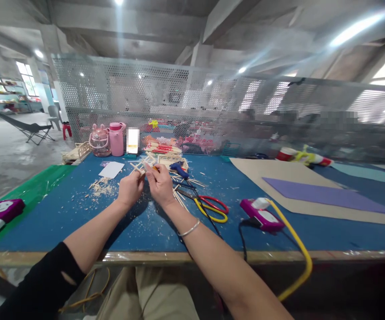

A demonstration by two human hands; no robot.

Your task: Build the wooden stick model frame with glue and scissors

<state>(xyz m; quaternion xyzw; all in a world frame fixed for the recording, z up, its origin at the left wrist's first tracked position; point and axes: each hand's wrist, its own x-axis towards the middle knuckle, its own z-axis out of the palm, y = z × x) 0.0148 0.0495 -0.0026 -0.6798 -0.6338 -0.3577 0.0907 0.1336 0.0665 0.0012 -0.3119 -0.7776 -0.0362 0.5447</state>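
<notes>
My left hand [131, 187] is closed on a small frame of pale wooden sticks [139, 166], held up just above the table. Beside it my right hand [161, 184] is closed too, its thumb and fingers pinching the same frame. Something orange shows by the right fingers, too small to name. Past the hands lie a blue glue gun [179, 170] and a pile of wooden sticks with red tips [162, 149]. Red-and-yellow-handled scissors [210, 209] rest right of my hands, near loose sticks [180, 198].
Wood shavings [102, 186] and a white card [111, 170] lie on the blue tabletop [89, 226]. A pink bottle [116, 139] and a clear pink jug [99, 141] stand behind. Rightward are a purple power strip [262, 216], its yellow cable, and a purple sheet [322, 195].
</notes>
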